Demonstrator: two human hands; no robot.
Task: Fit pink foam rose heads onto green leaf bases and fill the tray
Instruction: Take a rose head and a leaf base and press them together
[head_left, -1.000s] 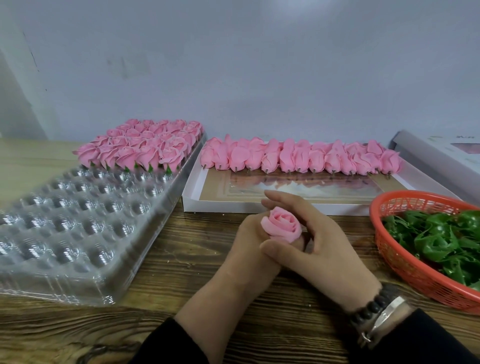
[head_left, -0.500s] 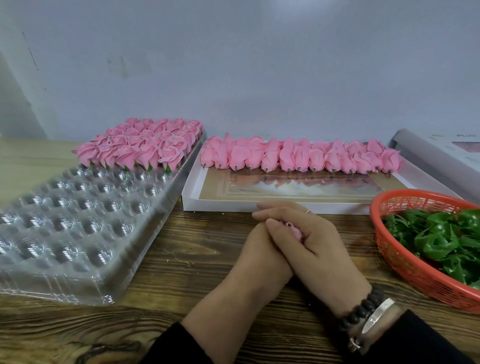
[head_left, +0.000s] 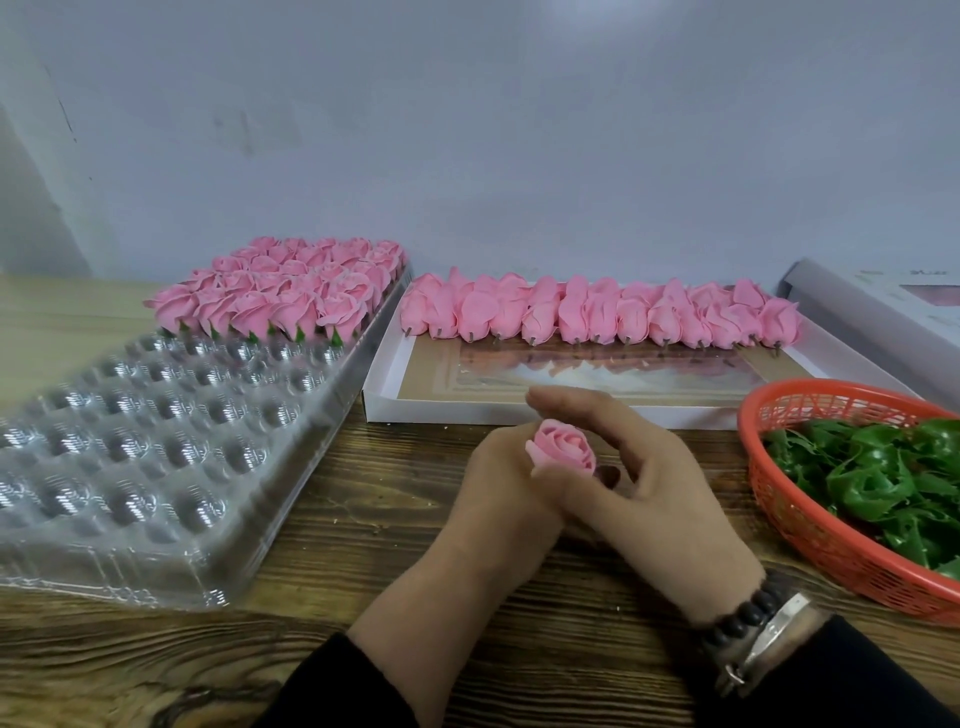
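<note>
Rose head's (head_left: 563, 451) base hidden within both hands; basket (head_left: 810, 519) cut off at right edge.

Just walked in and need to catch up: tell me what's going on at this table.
A person is assembling foam roses. The left hand holds one pink rose head upright while the right hand sits beside it, fingers loose. The clear tray has finished roses only at its far end. Loose rose heads line the white box; leaf bases fill the orange basket.

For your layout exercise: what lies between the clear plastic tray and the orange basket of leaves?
In the head view, the hands holding a pink rose head over bare wooden table, with the white box behind.
</note>
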